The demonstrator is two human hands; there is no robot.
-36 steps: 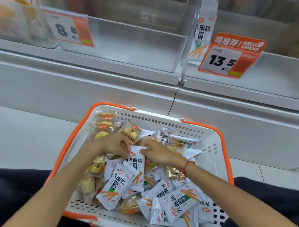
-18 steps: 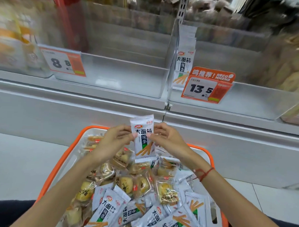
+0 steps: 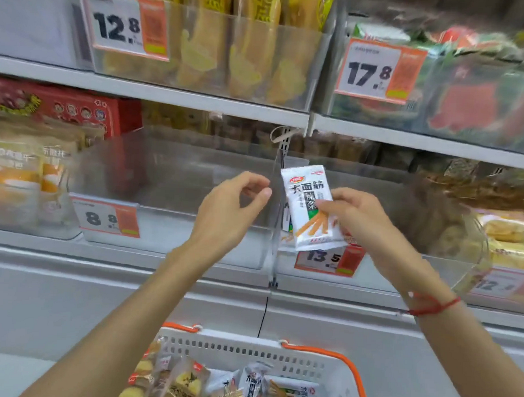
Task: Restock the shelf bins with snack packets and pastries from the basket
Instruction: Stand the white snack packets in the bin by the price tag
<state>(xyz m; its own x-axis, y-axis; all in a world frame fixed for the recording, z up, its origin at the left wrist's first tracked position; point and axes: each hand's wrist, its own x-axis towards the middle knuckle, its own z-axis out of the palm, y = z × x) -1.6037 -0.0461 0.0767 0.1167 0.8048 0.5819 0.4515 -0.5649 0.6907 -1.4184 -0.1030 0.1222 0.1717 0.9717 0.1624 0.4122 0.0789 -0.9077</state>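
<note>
My right hand [image 3: 354, 216] grips a white snack packet [image 3: 307, 204] with black characters and orange sticks printed on it, held upright in front of the clear bin [image 3: 402, 264] with the 13.5 tag. My left hand [image 3: 230, 215] hovers just left of the packet with fingers loosely curled, holding nothing. It is in front of the clear bin [image 3: 177, 176] with the 8.8 tag, which looks bare inside. At the bottom, the white basket with orange handles [image 3: 307, 365] holds several white packets and yellow pastries [image 3: 186, 381].
A clear divider [image 3: 275, 217] separates the two bins. Left bin holds orange-white bags [image 3: 18, 181]; far right bin holds pastries [image 3: 508, 239]. The upper shelf carries yellow bags behind a 12.8 tag [image 3: 127, 24] and green-red packs behind a 17.8 tag [image 3: 377, 71].
Both hands lifted one white packet out of the basket up to the shelf. My left hand has let go of it; only my right hand holds it now. The view tilted upward.
</note>
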